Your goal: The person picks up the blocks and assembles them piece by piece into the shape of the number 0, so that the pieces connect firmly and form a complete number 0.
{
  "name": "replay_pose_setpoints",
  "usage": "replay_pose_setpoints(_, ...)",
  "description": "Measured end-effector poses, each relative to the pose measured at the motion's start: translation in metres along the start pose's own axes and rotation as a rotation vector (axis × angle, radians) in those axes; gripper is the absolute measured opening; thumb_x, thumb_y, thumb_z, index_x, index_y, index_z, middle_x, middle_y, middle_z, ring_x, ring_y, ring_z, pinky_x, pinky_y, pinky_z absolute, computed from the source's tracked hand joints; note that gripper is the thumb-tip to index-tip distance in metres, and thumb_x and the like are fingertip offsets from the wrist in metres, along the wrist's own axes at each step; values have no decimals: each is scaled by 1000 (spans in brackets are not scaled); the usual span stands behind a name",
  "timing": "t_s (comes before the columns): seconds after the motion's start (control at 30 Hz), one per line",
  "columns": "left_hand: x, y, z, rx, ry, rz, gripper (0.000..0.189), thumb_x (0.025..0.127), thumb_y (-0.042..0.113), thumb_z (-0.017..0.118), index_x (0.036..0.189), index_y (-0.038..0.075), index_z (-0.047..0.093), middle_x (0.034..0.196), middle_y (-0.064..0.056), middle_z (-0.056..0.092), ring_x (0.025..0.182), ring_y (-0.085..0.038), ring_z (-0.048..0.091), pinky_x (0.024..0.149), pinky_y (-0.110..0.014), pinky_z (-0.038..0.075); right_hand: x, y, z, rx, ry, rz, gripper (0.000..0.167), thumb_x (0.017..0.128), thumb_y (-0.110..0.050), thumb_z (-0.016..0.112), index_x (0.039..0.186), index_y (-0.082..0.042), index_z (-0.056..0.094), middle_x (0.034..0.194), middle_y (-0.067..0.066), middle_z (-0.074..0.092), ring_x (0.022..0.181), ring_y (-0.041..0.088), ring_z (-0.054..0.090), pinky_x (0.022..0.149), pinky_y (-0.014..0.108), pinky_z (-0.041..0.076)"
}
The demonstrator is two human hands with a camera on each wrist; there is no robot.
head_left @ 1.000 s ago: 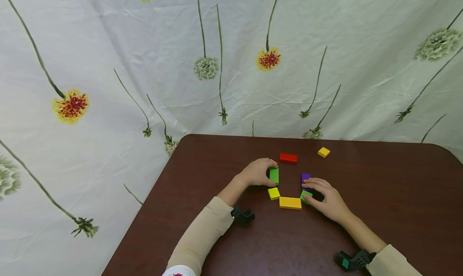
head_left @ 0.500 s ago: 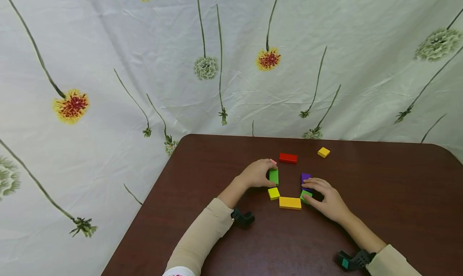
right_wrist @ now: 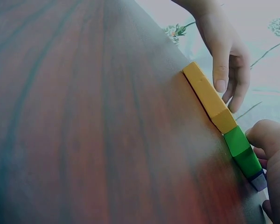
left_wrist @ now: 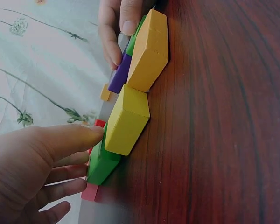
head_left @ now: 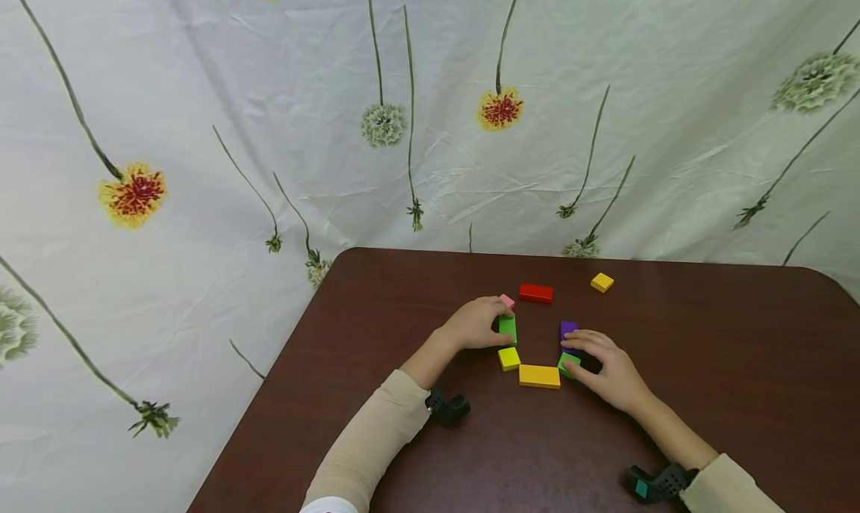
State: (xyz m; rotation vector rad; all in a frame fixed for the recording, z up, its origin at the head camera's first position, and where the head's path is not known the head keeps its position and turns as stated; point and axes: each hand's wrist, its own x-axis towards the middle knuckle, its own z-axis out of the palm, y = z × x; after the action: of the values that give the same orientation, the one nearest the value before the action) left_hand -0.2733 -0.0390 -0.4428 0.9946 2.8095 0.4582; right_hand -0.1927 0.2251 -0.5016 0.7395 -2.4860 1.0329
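My left hand [head_left: 478, 323] pinches a long green block [head_left: 508, 329] end to end, its thumb near a yellow block [head_left: 509, 359]. Beyond its fingers lies a small pink block [head_left: 507, 301]. In the left wrist view the thumb presses the near end of that green block [left_wrist: 102, 161]. My right hand [head_left: 610, 370] rests at a small green block [head_left: 569, 364] with its thumb, and its fingers lie on a purple block [head_left: 568, 334], partly hidden. An orange-yellow long block [head_left: 539, 376] lies between the yellow and small green blocks, forming the near side of an open ring.
A red long block [head_left: 535, 293] lies behind the ring. A separate yellow block [head_left: 602, 282] sits near the back edge of the brown table [head_left: 725, 364]. A flower-print cloth [head_left: 443, 177] hangs behind the table.
The left hand has shifted the long green block very slightly left, and more of the pink block shows. My right hand stays where it was.
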Motion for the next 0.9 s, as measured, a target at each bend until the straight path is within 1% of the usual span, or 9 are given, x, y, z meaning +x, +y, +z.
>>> replay_pose_setpoints(0.1, -1, 0, 0, -2, 2, 0, 44, 90, 35, 69, 126, 11, 64, 132, -4, 58, 118, -19, 52, 102, -30, 41, 0, 0, 0, -6, 3, -4, 32, 81, -11, 78, 112, -6, 71, 124, 10, 62, 119, 31, 51, 93, 57, 42)
replay_pose_setpoints(0.2, -4, 0, 1, -5, 7, 3, 43, 91, 34, 68, 126, 12, 64, 132, -4, 58, 119, -20, 52, 103, -31, 40, 0, 0, 0, -9, 8, -5, 32, 81, -11, 78, 112, -7, 71, 124, 9, 63, 119, 29, 51, 94, 52, 43)
replay_pose_setpoints(0.27, -6, 0, 2, -11, 23, 9, 42, 92, 34, 67, 127, 12, 64, 132, -4, 58, 120, -20, 51, 104, -32, 39, 0, 0, 0, -12, 12, -5, 32, 81, -11, 78, 112, -7, 71, 124, 9, 63, 119, 29, 52, 95, 48, 44)
replay_pose_setpoints(0.37, -13, 1, 4, -28, 70, 26, 40, 92, 33, 67, 125, 11, 65, 129, -4, 60, 119, -20, 52, 104, -32, 39, 0, 1, 1, -12, 12, -5, 32, 81, -12, 78, 113, -8, 71, 124, 8, 63, 119, 28, 52, 95, 46, 44)
replay_pose_setpoints(0.5, -24, 3, 12, -53, 144, 69, 36, 92, 30, 67, 121, 10, 67, 124, -3, 62, 116, -20, 54, 102, -32, 40, 0, 1, 1, -13, 7, -6, 32, 81, -12, 78, 113, -8, 71, 124, 8, 62, 119, 28, 52, 95, 47, 44)
replay_pose_setpoints(0.57, -30, 4, 18, -61, 171, 88, 33, 92, 29, 67, 120, 10, 68, 122, -3, 63, 117, -20, 54, 102, -32, 40, 0, 0, 1, -13, 6, -6, 32, 81, -12, 78, 113, -7, 71, 124, 8, 62, 119, 28, 52, 95, 46, 44)
replay_pose_setpoints(0.73, -39, 9, 30, -106, 226, 99, 33, 93, 28, 66, 121, 10, 66, 123, -2, 63, 119, -20, 53, 102, -32, 41, 0, -1, 0, -12, 4, -4, 32, 82, -11, 78, 113, -6, 71, 124, 10, 62, 119, 30, 51, 94, 51, 43)
replay_pose_setpoints(0.8, -41, 11, 32, -124, 235, 99, 34, 93, 27, 67, 122, 10, 66, 124, -2, 63, 118, -19, 53, 102, -32, 41, 0, -1, 0, -7, 4, -1, 32, 82, -11, 77, 113, -6, 71, 124, 11, 62, 119, 31, 51, 92, 55, 43)
replay_pose_setpoints(0.9, -42, 12, 35, -131, 226, 96, 34, 93, 27, 67, 123, 10, 66, 124, -2, 63, 119, -19, 53, 103, -31, 40, -1, -1, 0, 3, 1, 1, 33, 82, -11, 77, 114, -5, 70, 124, 13, 62, 119, 33, 50, 92, 58, 43)
